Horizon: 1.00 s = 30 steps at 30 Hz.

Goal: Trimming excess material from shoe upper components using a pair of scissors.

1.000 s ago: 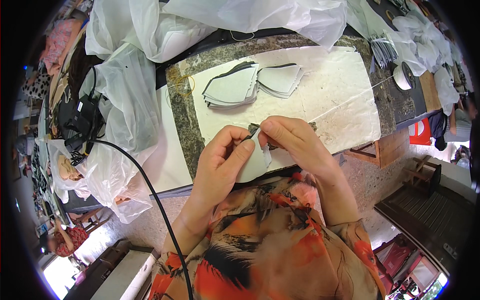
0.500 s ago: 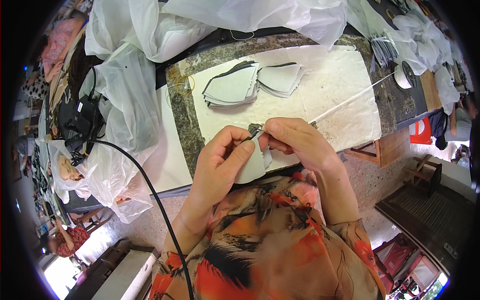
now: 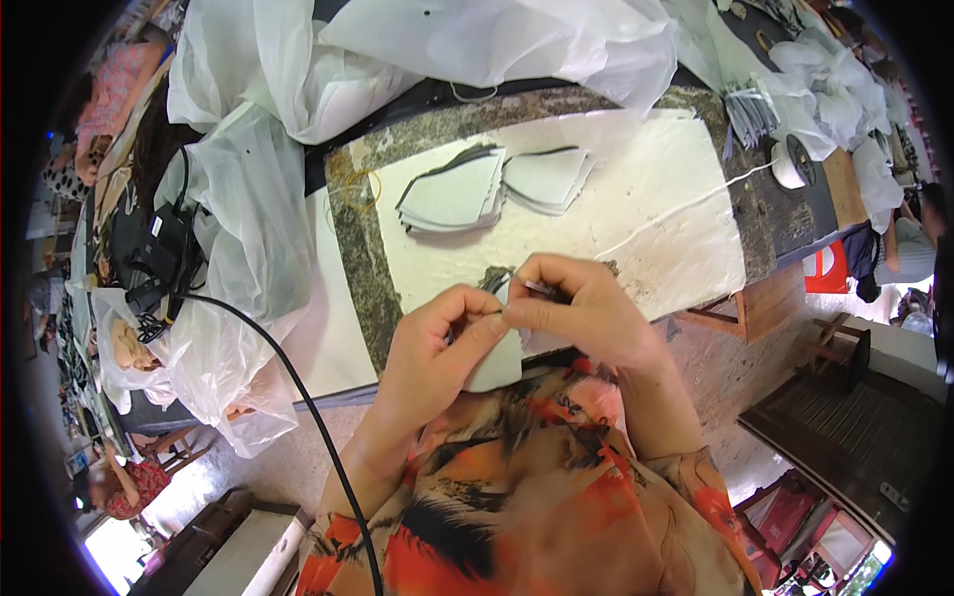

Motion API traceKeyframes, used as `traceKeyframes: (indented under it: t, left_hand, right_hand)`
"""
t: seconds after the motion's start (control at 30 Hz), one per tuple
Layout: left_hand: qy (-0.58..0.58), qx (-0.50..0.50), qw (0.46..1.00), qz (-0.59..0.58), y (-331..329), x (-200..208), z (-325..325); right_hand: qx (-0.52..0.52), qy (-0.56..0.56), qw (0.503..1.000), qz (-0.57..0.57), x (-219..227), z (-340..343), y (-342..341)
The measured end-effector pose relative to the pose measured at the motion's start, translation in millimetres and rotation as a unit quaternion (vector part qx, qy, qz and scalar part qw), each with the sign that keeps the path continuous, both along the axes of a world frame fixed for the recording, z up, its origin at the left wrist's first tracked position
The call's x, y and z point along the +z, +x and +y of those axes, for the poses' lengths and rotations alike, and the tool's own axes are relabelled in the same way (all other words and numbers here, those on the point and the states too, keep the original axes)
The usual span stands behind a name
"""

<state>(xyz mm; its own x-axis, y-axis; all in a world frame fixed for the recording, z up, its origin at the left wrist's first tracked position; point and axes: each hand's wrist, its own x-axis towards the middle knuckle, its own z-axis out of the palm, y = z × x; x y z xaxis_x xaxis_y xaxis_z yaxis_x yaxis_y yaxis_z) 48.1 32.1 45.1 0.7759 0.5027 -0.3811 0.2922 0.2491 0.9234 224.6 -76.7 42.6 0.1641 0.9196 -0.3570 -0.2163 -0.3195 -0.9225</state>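
My left hand (image 3: 429,348) is closed on a light grey cloth piece (image 3: 497,366) with a dark edge, which hangs below the fingers. Against its upper edge, my right hand (image 3: 576,306) pinches with thumb and forefinger. A small shiny thing (image 3: 540,288) shows in the curl of that hand, too hidden to name. On the pale sheet (image 3: 656,223) beyond lie two stacks of similar cut pieces, a left stack (image 3: 449,195) and a right stack (image 3: 545,179). A narrow white tape (image 3: 686,211) runs across the sheet from a spool (image 3: 790,164) toward my right hand.
Clear plastic bags (image 3: 248,209) crowd the left and far sides of the table. A black cable (image 3: 288,353) crosses at my left from a dark device (image 3: 159,243). A bundle of grey strips (image 3: 750,117) lies beyond the spool. Other people sit at both sides.
My right hand has rolled over and its fingertips have come in against my left thumb. The white tape looks slacker. The whole view has shifted slightly.
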Motion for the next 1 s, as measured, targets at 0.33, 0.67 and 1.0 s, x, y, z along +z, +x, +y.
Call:
traceKeyframes:
  t: [0.33, 0.67, 1.0]
  left_hand:
    - [0.034, -0.047, 0.998, -0.019, -8, 6, 0]
    - [0.241, -0.035, 0.970, 0.028, -32, -4, 10]
    - [0.438, -0.087, 0.893, 0.056, -42, -21, -5]
  right_hand:
    - [-0.120, -0.007, 0.993, 0.012, -6, -8, 16]
    - [-0.359, -0.002, 0.933, 0.004, -36, 29, 87]
    - [-0.353, -0.126, 0.833, -0.406, -42, 30, 72]
